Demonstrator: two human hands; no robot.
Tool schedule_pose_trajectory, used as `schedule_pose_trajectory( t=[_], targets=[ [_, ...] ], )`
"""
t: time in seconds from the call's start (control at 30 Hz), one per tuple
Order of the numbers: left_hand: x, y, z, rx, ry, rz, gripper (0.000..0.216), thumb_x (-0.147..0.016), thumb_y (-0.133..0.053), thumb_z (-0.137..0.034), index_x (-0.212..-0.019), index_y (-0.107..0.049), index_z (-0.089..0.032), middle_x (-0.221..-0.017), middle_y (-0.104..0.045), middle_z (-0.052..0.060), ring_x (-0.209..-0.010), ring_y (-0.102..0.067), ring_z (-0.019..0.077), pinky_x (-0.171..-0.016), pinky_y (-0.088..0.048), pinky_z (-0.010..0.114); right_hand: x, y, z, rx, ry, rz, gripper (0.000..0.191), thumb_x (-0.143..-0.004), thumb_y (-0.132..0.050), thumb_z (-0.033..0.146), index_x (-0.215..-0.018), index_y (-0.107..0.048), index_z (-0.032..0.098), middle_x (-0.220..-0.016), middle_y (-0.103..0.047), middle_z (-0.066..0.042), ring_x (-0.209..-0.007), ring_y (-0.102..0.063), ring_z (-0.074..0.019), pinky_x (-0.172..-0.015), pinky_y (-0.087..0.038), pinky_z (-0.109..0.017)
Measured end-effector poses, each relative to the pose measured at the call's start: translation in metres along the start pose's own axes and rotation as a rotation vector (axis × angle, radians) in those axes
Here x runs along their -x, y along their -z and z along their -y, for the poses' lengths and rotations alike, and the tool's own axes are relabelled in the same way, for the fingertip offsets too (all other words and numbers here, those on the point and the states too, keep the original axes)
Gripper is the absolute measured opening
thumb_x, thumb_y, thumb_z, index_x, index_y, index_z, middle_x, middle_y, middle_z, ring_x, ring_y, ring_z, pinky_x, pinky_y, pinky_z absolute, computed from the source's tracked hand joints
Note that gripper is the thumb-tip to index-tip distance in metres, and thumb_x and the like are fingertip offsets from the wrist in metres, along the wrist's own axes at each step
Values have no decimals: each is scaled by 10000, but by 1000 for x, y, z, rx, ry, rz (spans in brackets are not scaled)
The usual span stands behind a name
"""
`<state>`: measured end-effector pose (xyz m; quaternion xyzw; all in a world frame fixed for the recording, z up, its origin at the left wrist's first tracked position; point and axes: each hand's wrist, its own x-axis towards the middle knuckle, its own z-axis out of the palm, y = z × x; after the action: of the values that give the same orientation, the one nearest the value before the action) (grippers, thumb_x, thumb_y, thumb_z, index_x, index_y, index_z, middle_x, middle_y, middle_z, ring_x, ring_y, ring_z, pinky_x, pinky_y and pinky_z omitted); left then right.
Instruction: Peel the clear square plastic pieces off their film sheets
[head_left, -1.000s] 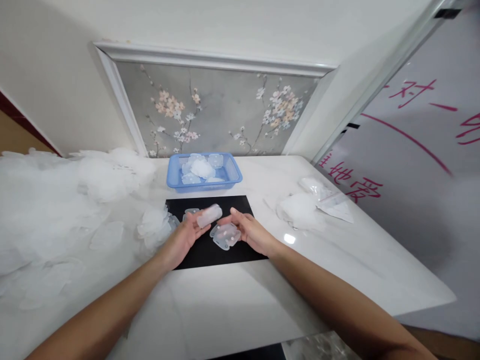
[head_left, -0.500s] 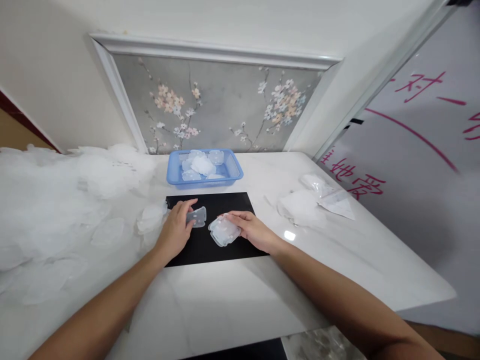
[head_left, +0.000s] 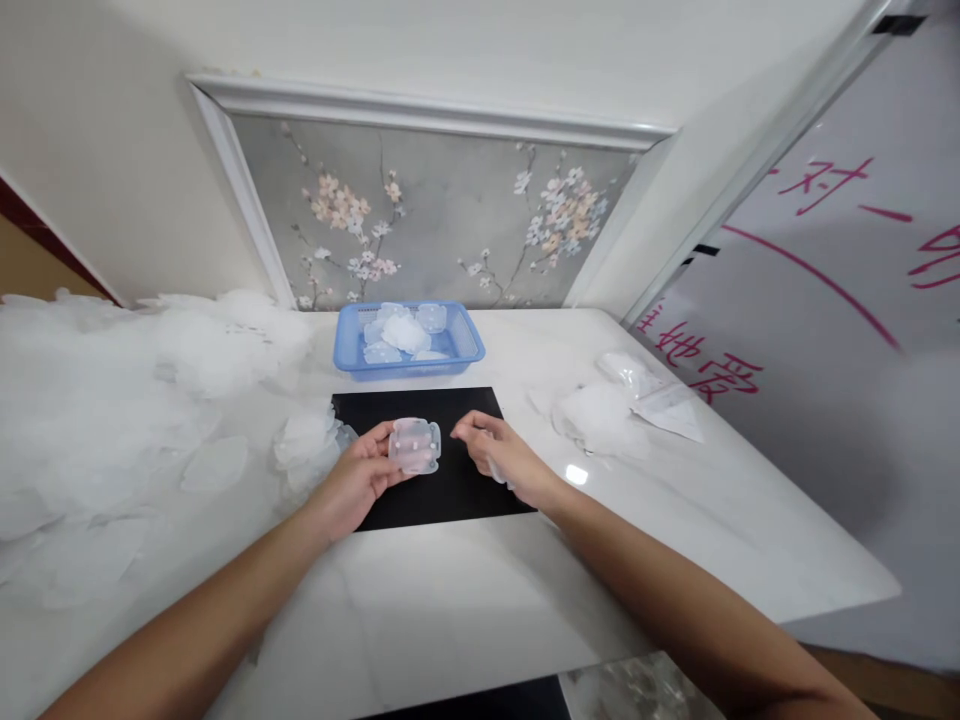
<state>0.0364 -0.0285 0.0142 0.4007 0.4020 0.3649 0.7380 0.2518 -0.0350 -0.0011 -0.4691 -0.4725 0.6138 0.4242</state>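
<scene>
My left hand (head_left: pixel 360 478) pinches a translucent plastic piece (head_left: pixel 415 446) by its left edge, thumb below and fingers above. The piece is flat, with rounded, notched edges and small dots or holes, and is held over a black mat (head_left: pixel 442 505). Just to the right, my right hand (head_left: pixel 499 455) is closed, thumb and forefinger together. A pale translucent edge (head_left: pixel 496 470) shows under its curled fingers; most of what it holds is hidden. Beside my left wrist lies a small heap of similar pieces (head_left: pixel 304 440), touching the mat's left side.
A blue basket (head_left: pixel 409 370) with several translucent pieces stands behind the mat. A large pile of pieces (head_left: pixel 90 430) covers the left of the white table (head_left: pixel 442 590). To the right lie more pieces (head_left: pixel 596 420) and a clear bag (head_left: pixel 667 405). A framed floral panel (head_left: pixel 450 200) stands behind.
My left hand has turned and brought its piece right, showing its face. My right hand has moved slightly right and rotated; the pieces it showed are now mostly hidden under its fingers.
</scene>
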Motion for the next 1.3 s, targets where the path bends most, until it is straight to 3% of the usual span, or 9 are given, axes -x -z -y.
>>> schedule_pose_trajectory(
  t=[0.2,0.33,0.4,0.47,0.63,0.8,0.93,1.13,1.3],
  targets=[
    [2,-1,3,-229,-43,122,638,-684,-585,-84,-1302,-528,-234,-1295,-596,72,-1141,-600,238,-1013,-458,413,-2,-10,-6,20,53,-18,331,-677,-751,487,-789,-636,198,-626,-534,36,-531,-437,-89,-489,-314,-226],
    [0,32,-17,-960,-375,8,651,-776,-438,-86,-1407,-440,-244,-1355,-520,87,-1184,-547,230,-1056,-398,459,-4,-8,-6,-23,-3,-22,314,-660,-765,462,-730,-638,185,-616,-590,10,-525,-489,-97,-475,-331,-221],
    [-1,55,-30,-1369,-459,-75,541,-813,-395,-94,-1321,-549,-200,-1370,-514,117,-1278,-451,281,-1081,-337,501,-5,-5,-5,-22,-18,-24,313,-654,-768,453,-763,-668,177,-654,-623,-9,-525,-510,-101,-462,-343,-221],
    [-3,75,-39,-1603,-402,-10,446,-872,-387,-167,-1264,-596,-206,-1362,-536,118,-1284,-440,299,-1042,-368,485,-6,-3,-5,-31,-50,-27,326,-651,-765,452,-795,-681,172,-661,-632,-13,-488,-500,-96,-432,-341,-224],
    [-6,85,-42,-1742,-411,19,259,-914,-410,-292,-1005,-644,-226,-1154,-649,87,-1066,-546,266,-878,-417,398,-7,-2,-5,-39,-61,-32,268,-670,-749,380,-815,-659,173,-658,-646,-15,-457,-518,-104,-393,-336,-217],
    [-5,69,-46,-1711,-465,-30,195,-892,-419,-247,-720,-508,-220,-786,-617,40,-799,-538,229,-762,-383,365,-4,3,-3,43,106,63,119,-776,-584,271,-693,-599,187,-1023,-706,-70,-562,-579,-110,-458,-436,-237],
    [1,46,-48,-1393,-515,-203,151,-881,-474,-302,-751,-468,-224,-897,-657,34,-839,-575,209,-822,-397,361,-4,8,-1,176,102,80,120,-773,-537,223,-673,-596,194,-1103,-691,-67,-709,-634,-149,-479,-459,-228],
    [7,22,-33,-624,-228,-242,278,-847,-564,-473,-792,-436,-232,-644,-498,-67,-545,-467,100,-527,-362,217,-11,11,-6,82,72,45,159,-722,-665,312,-803,-602,191,-1146,-672,-96,-744,-639,-165,-462,-483,-235],
    [1,18,-16,-88,55,-120,277,-783,-688,-375,-957,-535,-224,-879,-640,5,-780,-643,154,-663,-521,282,-15,11,-12,50,61,34,229,-664,-711,296,-815,-571,196,-1114,-684,-79,-711,-616,-149,-447,-468,-228]
  ],
)
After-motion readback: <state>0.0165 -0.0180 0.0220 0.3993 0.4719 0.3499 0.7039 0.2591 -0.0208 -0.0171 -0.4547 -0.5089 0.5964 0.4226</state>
